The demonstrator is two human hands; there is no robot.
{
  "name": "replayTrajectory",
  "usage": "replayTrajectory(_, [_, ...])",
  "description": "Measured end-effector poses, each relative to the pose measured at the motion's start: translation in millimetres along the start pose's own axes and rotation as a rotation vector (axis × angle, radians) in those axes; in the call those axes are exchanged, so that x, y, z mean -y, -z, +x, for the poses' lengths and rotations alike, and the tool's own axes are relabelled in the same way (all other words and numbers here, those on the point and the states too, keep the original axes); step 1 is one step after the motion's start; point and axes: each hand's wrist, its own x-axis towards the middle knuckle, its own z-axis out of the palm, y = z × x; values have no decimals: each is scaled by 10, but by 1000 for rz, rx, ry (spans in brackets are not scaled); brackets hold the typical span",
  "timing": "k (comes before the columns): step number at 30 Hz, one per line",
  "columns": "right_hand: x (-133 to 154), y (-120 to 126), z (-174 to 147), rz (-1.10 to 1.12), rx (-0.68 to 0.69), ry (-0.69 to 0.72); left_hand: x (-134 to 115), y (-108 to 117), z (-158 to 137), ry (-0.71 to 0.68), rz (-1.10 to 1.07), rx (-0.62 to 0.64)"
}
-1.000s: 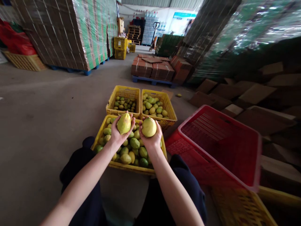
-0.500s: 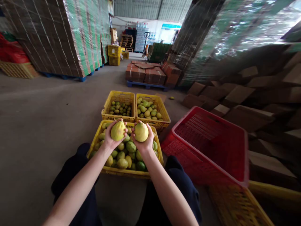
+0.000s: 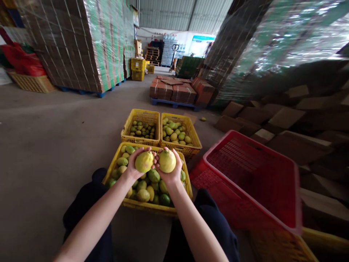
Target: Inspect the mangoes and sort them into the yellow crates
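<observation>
Both my hands are raised over a yellow crate [image 3: 112,160] filled with green and yellow lemons [image 3: 154,175]. In my left hand [image 3: 133,164] rests a yellow-green lemon [image 3: 144,162], tilted sideways, with the fingers curled round its far side. My right hand [image 3: 176,170] cups a rounder, paler yellow lemon [image 3: 167,161], its stem end pointing up. The two fruits are a small gap apart, and the fingertips of both hands nearly meet between them. My palms hide part of the crate's far side.
Behind stand two more yellow crates, the left crate [image 3: 124,134] with smaller fruit and the right crate [image 3: 198,142] with larger. A red crate [image 3: 218,178] is at my right, beside piled cardboard [image 3: 289,145]. Boxes [image 3: 173,91] lie on a blue pallet ahead. One fruit [image 3: 203,119] lies on the floor.
The left lemon has turned in my hand, its tip swinging to the right. My hands sit slightly closer together. The whole view has shifted a little right and down.
</observation>
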Motion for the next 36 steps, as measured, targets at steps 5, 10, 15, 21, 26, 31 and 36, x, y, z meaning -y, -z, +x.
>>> replayTrajectory(5, [2,66,28,18,51,-19,25,49,41,-13,-9,25])
replayTrajectory(10, [-10,116,36,19,125,-12,23,140,87,-4,-12,143])
replayTrajectory(15, [-30,112,15,24,127,-26,-5,192,88,10,12,223])
replayTrajectory(21, [-38,103,22,23,107,-27,-22,183,60,7,-1,191])
replayTrajectory(26, [-26,80,4,26,65,-34,-38,138,43,3,-58,143])
replayTrajectory(31, [-7,66,-11,44,67,-20,-29,101,54,-18,-130,66])
replayTrajectory(36, [-3,83,7,62,76,-14,-20,102,66,-19,-126,59])
